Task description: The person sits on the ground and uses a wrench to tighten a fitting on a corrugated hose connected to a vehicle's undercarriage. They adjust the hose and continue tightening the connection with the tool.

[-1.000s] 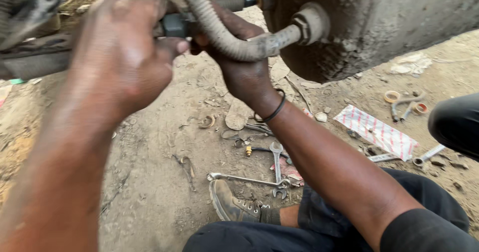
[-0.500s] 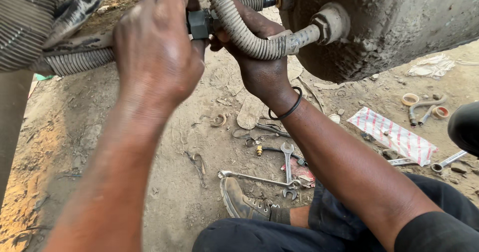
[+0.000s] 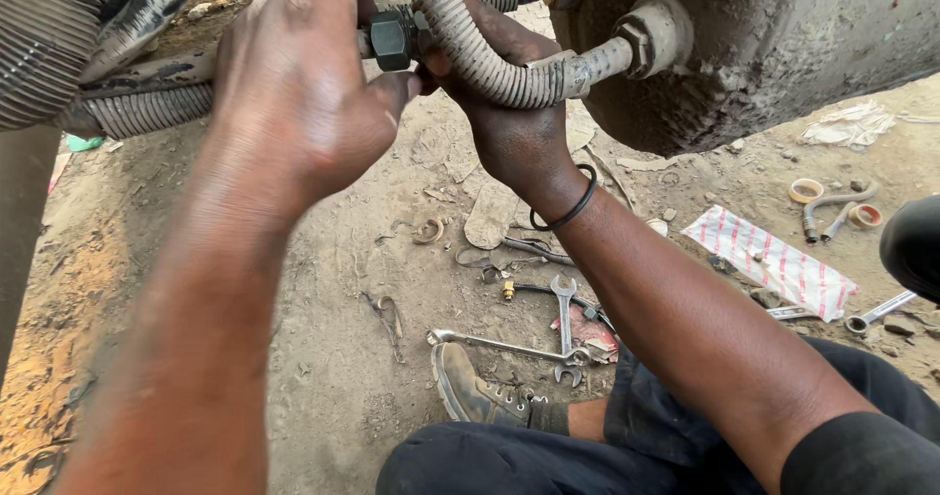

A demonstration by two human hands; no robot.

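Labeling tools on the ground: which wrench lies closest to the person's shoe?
The long slim wrench, lying almost level just above the shoe. The shorter open-ended wrench stands upright beyond it, and a third wrench lies far right by the striped packet.

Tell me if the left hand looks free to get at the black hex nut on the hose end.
Probably yes. The left hand is already at the nut, thumb touching it. The right hand holds the hose beside it and leaves the nut's near face uncovered.

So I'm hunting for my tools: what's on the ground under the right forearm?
Beside the shoe lie two spanners and a red rag. The right forearm hides whatever lies directly beneath it.
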